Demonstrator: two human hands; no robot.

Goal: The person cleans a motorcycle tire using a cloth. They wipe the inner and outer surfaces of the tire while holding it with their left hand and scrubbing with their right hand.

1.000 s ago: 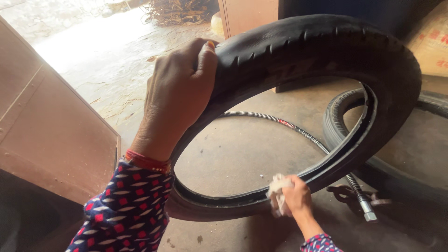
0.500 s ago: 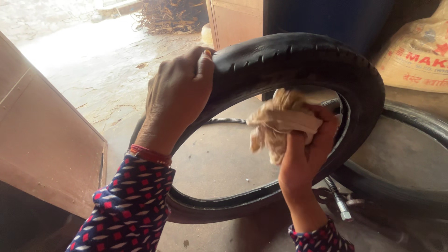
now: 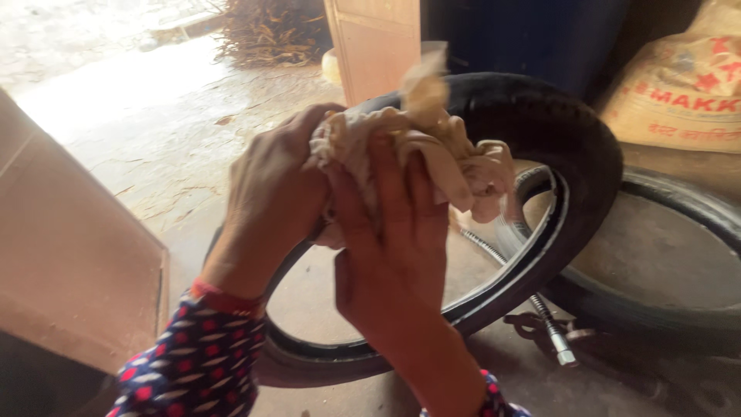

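Two hands raised at tyre

Bright daylight floods the upper left of the frame, washing out a rough, cracked concrete floor. A heap of dry twigs sits along the top edge. At left, a brown wooden panel slants into shadow. Top centre, a pale wooden cabinet stands beside a dark blue drum. Upper right, a tan printed sack slumps against it. The floor at lower right lies dim.
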